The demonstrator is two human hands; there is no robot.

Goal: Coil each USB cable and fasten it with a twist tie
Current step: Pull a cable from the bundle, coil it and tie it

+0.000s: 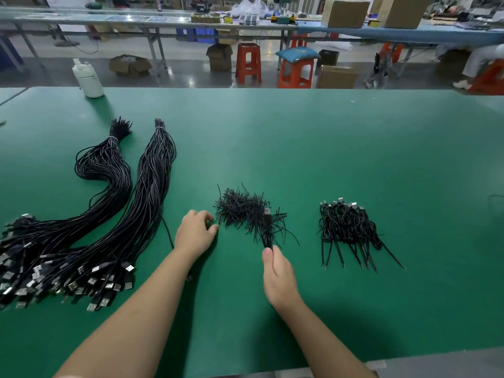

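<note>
A heap of short black twist ties (240,211) lies in the middle of the green table (300,148). My left hand (195,234) is at the heap's left edge, with thumb and fingers pinching at a tie there. My right hand (278,276) grips a coiled black USB cable (267,227) by its lower end, its silver plug pointing away from me over the heap. Two long bundles of uncoiled USB cables (114,214) lie at the left, plugs toward me. A pile of coiled, tied cables (349,227) lies at the right.
A white plastic bottle (88,79) stands at the table's far left edge. Beyond the table are orange stools (248,62), cardboard boxes and other workbenches. A grey strip runs along the near edge at bottom right.
</note>
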